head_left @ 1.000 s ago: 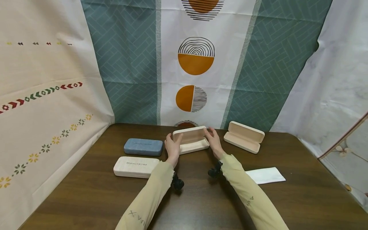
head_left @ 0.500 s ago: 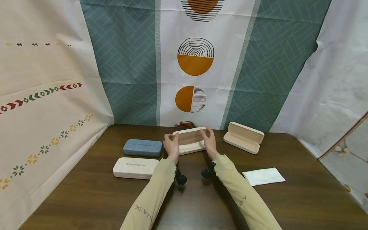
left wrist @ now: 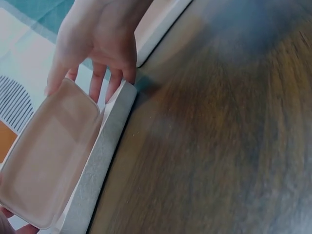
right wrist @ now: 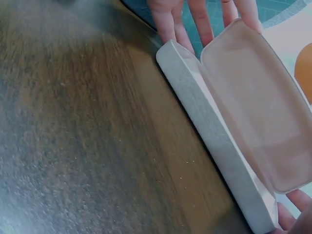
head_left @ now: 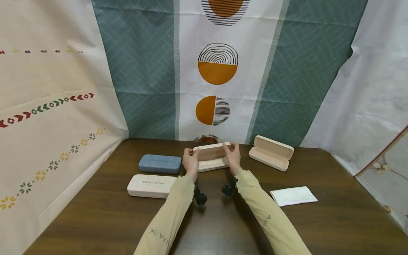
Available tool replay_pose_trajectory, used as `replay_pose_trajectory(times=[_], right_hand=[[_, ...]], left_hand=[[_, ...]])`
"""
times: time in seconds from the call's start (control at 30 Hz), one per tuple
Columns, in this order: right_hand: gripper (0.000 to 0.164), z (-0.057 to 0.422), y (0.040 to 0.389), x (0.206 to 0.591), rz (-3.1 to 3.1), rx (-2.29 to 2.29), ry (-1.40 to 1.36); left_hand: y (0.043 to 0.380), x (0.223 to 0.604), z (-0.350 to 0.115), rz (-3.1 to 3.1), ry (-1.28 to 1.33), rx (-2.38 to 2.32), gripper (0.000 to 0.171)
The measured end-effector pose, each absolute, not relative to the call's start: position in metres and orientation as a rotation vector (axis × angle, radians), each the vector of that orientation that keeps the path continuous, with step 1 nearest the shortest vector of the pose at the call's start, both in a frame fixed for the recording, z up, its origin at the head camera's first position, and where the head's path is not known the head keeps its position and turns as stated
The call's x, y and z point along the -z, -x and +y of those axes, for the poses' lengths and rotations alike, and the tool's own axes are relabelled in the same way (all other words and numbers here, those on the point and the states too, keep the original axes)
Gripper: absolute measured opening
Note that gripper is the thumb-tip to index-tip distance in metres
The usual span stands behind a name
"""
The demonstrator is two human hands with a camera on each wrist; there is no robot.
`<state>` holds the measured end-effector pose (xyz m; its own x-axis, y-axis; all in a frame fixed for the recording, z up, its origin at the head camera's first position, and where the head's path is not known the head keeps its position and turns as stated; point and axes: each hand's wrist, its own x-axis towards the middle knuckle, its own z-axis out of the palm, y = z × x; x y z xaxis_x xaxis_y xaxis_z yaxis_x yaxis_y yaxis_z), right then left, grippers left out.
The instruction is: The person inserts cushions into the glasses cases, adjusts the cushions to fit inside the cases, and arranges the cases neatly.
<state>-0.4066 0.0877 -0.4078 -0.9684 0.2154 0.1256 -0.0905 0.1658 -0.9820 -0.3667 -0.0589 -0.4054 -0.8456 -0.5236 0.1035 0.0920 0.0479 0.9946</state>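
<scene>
Left grip (head_left: 190,163) and right grip (head_left: 233,158) at opposite ends of open case (head_left: 211,153)

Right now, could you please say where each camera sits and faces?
Head: worn on the head, facing forward and down at the table; left hand, right hand and sleeves show.
Left wrist: worn there, facing the right hand across the held case; both hands show.
Right wrist: worn there, facing the left hand; both hands show.
Wrist views share the held case.

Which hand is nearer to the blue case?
Left. The left hand is just right of the blue case; the right hand is farther away, at the right end of the held open case.
</scene>
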Motion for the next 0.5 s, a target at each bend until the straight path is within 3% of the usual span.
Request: replay_pose_trajectory(times=[0.3,0.5], right_hand=[[0.056,0.103,0.406,0.408,-2.301,-1.913,0.028],[0.048,0.113,0.406,0.414,-2.296,-1.925,-0.024]], left_hand=[[0.363,0.404,-0.064,-1.957,-0.399,1.838,0.024],[0.36,0.402,-0.066,-2.011,-0.335,1.837,0.024]])
